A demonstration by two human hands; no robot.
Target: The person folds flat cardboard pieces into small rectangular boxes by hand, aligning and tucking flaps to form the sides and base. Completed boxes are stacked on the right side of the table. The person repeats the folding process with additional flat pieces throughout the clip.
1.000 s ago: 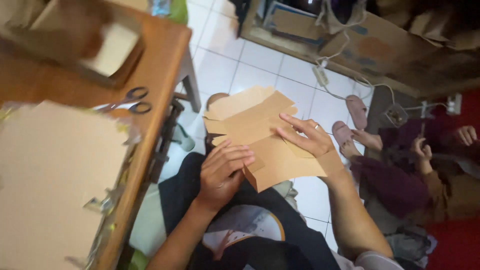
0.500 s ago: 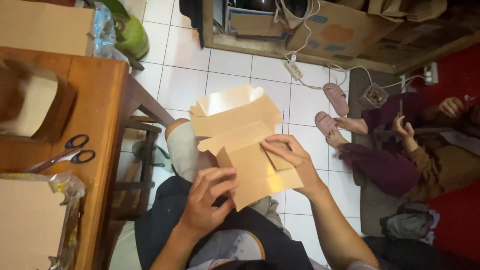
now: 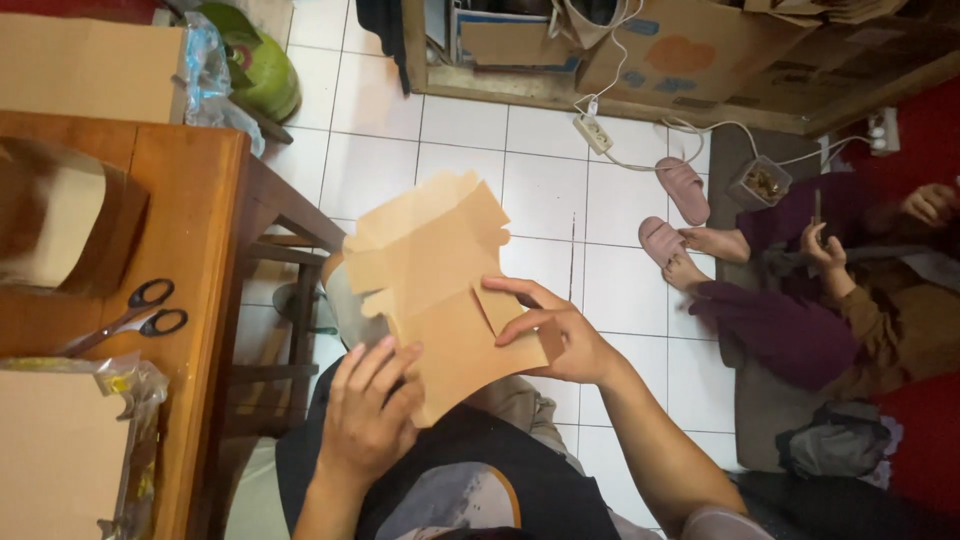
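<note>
Flat brown cardboard box blank [image 3: 440, 290] held above lap, over white tiled floor [image 3: 610, 250], right of wooden counter [image 3: 190, 230]. Left hand [image 3: 368, 415] grip closed on blank's lower edge, fingers spread on face. Right hand [image 3: 555, 335] grip pinched on right-side flap. Black-handled scissors [image 3: 130, 318] lying on counter, well apart from blank.

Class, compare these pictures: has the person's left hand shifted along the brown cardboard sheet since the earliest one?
Yes. The left hand slid from the middle of the cardboard sheet down to its lower left edge.
</note>
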